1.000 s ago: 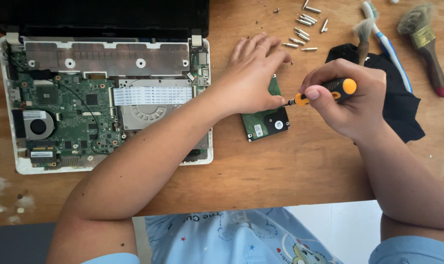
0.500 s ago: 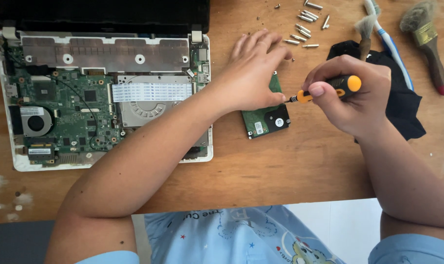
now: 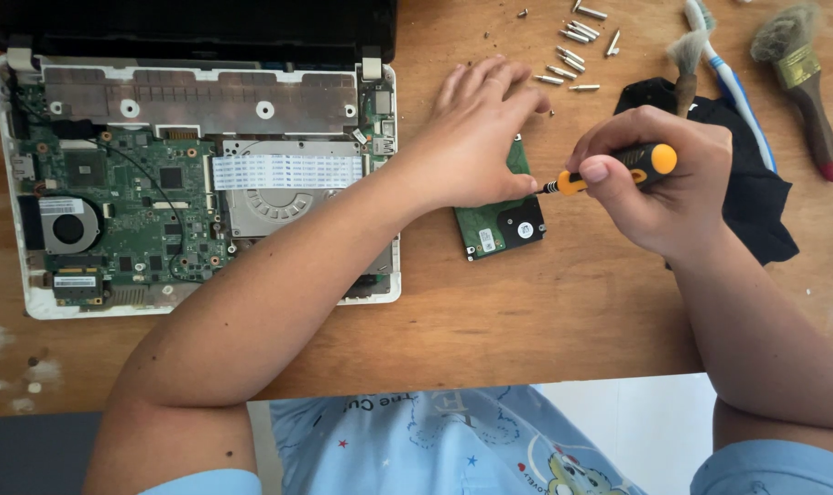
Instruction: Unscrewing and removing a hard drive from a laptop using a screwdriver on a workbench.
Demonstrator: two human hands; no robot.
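Head view: screwdriver (image 3: pixel 609 172) lies level, tip pointing left.

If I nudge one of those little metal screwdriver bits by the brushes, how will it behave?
The metal bits look like slim rods lying loose on the wooden table, so one would probably roll or skitter. They seem stiff, light and probably slippery to pinch.

Opened laptop (image 3: pixel 197 183) on wooden table (image 3: pixel 526 321), loose screwdriver bits (image 3: pixel 572 55), brushes (image 3: pixel 801 82), toothbrush (image 3: pixel 733 82), black cloth (image 3: pixel 756 202)
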